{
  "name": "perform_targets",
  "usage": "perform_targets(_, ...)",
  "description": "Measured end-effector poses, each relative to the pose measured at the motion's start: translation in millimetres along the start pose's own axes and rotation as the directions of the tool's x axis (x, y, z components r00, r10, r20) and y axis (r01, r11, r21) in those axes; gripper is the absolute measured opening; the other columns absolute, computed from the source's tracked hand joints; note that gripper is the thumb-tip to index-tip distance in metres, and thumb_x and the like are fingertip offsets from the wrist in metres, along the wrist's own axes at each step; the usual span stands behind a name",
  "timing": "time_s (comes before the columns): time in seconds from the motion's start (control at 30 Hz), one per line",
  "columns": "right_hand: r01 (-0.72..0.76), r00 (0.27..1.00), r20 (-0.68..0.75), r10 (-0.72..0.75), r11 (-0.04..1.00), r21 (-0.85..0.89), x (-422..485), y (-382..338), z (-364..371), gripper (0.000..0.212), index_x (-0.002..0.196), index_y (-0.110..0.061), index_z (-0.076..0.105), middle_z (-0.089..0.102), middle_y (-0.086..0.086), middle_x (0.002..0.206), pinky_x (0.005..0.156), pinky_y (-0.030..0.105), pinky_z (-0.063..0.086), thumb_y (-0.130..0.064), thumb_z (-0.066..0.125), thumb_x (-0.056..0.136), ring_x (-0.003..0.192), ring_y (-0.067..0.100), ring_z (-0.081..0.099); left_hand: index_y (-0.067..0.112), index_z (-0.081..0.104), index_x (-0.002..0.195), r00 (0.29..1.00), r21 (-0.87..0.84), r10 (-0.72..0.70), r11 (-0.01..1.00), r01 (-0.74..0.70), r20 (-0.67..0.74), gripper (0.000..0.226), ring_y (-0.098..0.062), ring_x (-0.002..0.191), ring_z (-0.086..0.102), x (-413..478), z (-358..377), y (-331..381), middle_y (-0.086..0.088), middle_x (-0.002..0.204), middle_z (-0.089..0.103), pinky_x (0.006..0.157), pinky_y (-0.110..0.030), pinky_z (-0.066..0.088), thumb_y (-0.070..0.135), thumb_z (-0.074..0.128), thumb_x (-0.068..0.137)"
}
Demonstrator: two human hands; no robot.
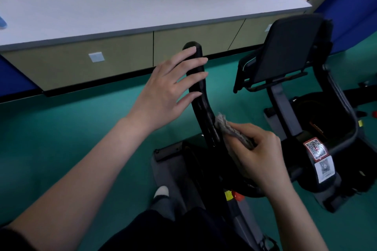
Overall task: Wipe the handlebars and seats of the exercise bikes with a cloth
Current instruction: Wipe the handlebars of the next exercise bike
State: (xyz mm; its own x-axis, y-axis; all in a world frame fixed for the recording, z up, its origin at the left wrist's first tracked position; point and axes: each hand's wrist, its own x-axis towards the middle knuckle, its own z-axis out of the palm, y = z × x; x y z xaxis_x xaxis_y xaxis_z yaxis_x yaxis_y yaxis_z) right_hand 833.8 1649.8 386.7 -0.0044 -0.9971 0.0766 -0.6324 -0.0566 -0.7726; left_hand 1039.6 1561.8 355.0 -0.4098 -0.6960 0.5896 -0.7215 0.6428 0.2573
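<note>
Teal vinyl floor (61, 128) lies under both exercise machines. Nearest the wearer, low on the black curved padded handlebar (199, 106), the right grip (259, 155) is clenched round a wadded grey woven cloth (230, 130) and presses it against the bar's right side. Higher up the same handlebar, the left grip (165, 91) is released, with fingers straight and spread across the bar near its tip, holding nothing.

Risks, as judged:
- The wad contacts one side only, so the far face may go unwiped.
- The bare left fingers may re-soil the upper length.
- A flat hand steadies the bar poorly if the wiping pressure shifts it.

The handlebar's long axis rises from the machine body away from the wearer in a slight curve, and its tip points toward the desk. To the right of the handlebar and further off is the second machine's black padded seat back (285, 51), well apart from the cloth. Beyond the handlebar's tip runs the long grey-topped desk (102, 16).
</note>
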Motion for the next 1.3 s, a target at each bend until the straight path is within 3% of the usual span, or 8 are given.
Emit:
perform_targets(0.2, 0.23, 0.955, -0.165, -0.247, 0.966, -0.114, 27, -17, 17, 0.03, 0.106, -0.009, 0.073, 0.066, 0.002, 0.103, 0.087, 0.026, 0.048, 0.005, 0.066, 0.08, 0.099, 0.019, 0.061, 0.007, 0.063, 0.118, 0.999, -0.048, 0.035, 0.998, -0.036, -0.029, 0.03, -0.027, 0.135, 0.036, 2, 1, -4, -0.007, 0.135, 0.052, 0.107, -0.045, 0.036, 0.023, 0.06, 0.092)
perform_targets(0.33, 0.355, 0.926, -0.068, -0.372, 0.916, -0.187, 33, -18, 33, 0.033, 0.104, -0.004, 0.072, 0.067, 0.01, 0.097, 0.083, 0.025, 0.046, 0.01, 0.066, 0.075, 0.092, 0.028, 0.058, 0.007, 0.062, 0.12, 0.999, -0.06, 0.046, 0.997, -0.047, -0.018, 0.032, -0.026, 0.136, 0.033, 1, 0, -7, -0.007, 0.137, 0.051, 0.113, -0.038, 0.029, 0.017, 0.06, 0.09)
perform_targets(0.63, 0.394, 0.902, 0.231, -0.365, 0.914, -0.092, -3, -4, 3, 0.037, 0.097, -0.013, 0.076, 0.072, -0.006, 0.099, 0.086, 0.015, 0.044, 0.01, 0.071, 0.068, 0.095, 0.02, 0.059, 0.008, 0.061, 0.121, 1.0, -0.084, 0.025, 0.996, -0.026, -0.019, 0.033, -0.024, 0.137, 0.032, 1, -1, -4, -0.005, 0.137, 0.05, 0.113, -0.038, 0.03, 0.025, 0.059, 0.093)
perform_targets(0.77, 0.324, 0.9, 0.318, -0.3, 0.946, -0.025, -13, -1, -21, 0.036, 0.096, -0.019, 0.076, 0.072, -0.011, 0.096, 0.082, 0.019, 0.047, 0.005, 0.068, 0.07, 0.094, 0.011, 0.062, 0.009, 0.059, 0.125, 1.0, -0.035, 0.001, 0.999, -0.001, 0.004, 0.037, -0.025, 0.14, 0.029, -1, -2, 1, -0.005, 0.14, 0.047, 0.108, -0.044, 0.036, 0.029, 0.058, 0.093)
perform_targets(0.9, 0.087, 0.995, 0.036, -0.093, 0.987, 0.136, 2, -4, -28, 0.023, 0.094, -0.031, 0.073, 0.072, -0.009, 0.092, 0.076, 0.021, 0.051, -0.013, 0.073, 0.08, 0.088, 0.003, 0.067, 0.009, 0.057, 0.127, 0.999, 0.074, -0.01, 0.997, 0.007, 0.037, 0.04, -0.026, 0.141, 0.029, -6, -1, 11, -0.006, 0.144, 0.044, 0.106, -0.046, 0.036, 0.033, 0.055, 0.095)
perform_targets(1.0, 0.012, 0.998, -0.067, -0.009, 0.999, 0.045, 17, -5, -11, 0.02, 0.098, -0.023, 0.074, 0.072, -0.006, 0.089, 0.08, 0.032, 0.055, -0.011, 0.067, 0.084, 0.086, 0.006, 0.067, 0.01, 0.06, 0.124, 0.999, 0.076, 0.04, 0.996, -0.042, 0.036, 0.036, -0.024, 0.137, 0.037, -10, 0, 22, -0.004, 0.139, 0.051, 0.109, -0.042, 0.032, 0.03, 0.053, 0.095)
perform_targets(1.17, -0.014, 1.0, 0.002, 0.015, 0.999, -0.031, 15, -2, 9, 0.018, 0.097, -0.019, 0.074, 0.07, -0.011, 0.076, 0.063, 0.004, 0.042, -0.011, 0.062, 0.086, 0.075, -0.003, 0.063, 0.011, 0.061, 0.123, 0.99, 0.017, 0.045, 0.999, -0.047, 0.135, 0.034, -0.022, 0.137, 0.036, -25, 9, 38, -0.002, 0.133, 0.056, 0.113, -0.04, 0.026, 0.027, 0.049, 0.096)
perform_targets(1.3, -0.05, 0.996, 0.072, 0.056, 0.995, -0.087, 1, 10, -7, 0.014, 0.086, -0.021, 0.074, 0.069, -0.015, 0.068, 0.057, 0.005, 0.041, -0.012, 0.064, 0.083, 0.07, -0.008, 0.062, 0.012, 0.061, 0.121, 0.987, 0.015, -0.008, 1.0, 0.005, 0.158, 0.034, -0.018, 0.141, 0.03, -29, 13, 39, 0.0, 0.133, 0.055, 0.112, -0.04, 0.025, 0.029, 0.045, 0.097)
